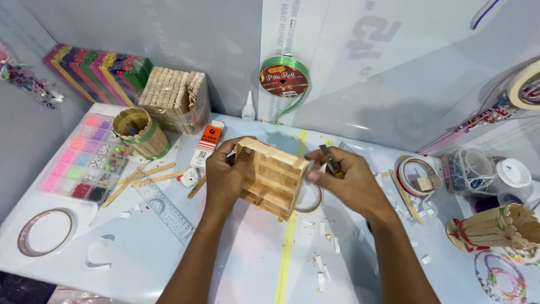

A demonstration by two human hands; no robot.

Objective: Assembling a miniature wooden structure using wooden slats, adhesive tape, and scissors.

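Stick box (pixel 274 177) sits mid-frame, left hand (pixel 224 179) clamped round its side while right hand (pixel 350 183) pinches small pliers (pixel 332 161) at its right edge; looks light, stiff but glue-fragile, so grip the walls, not single sticks.

I see a pale wooden box (pixel 274 177), a green ribbon roll (pixel 284 77) with a red label, a bead tray (pixel 84 159) in pink, purple and green, rainbow-coloured sticks (pixel 93 70), and a yellow stripe (pixel 288 253) crossing the white table (pixel 169 253).
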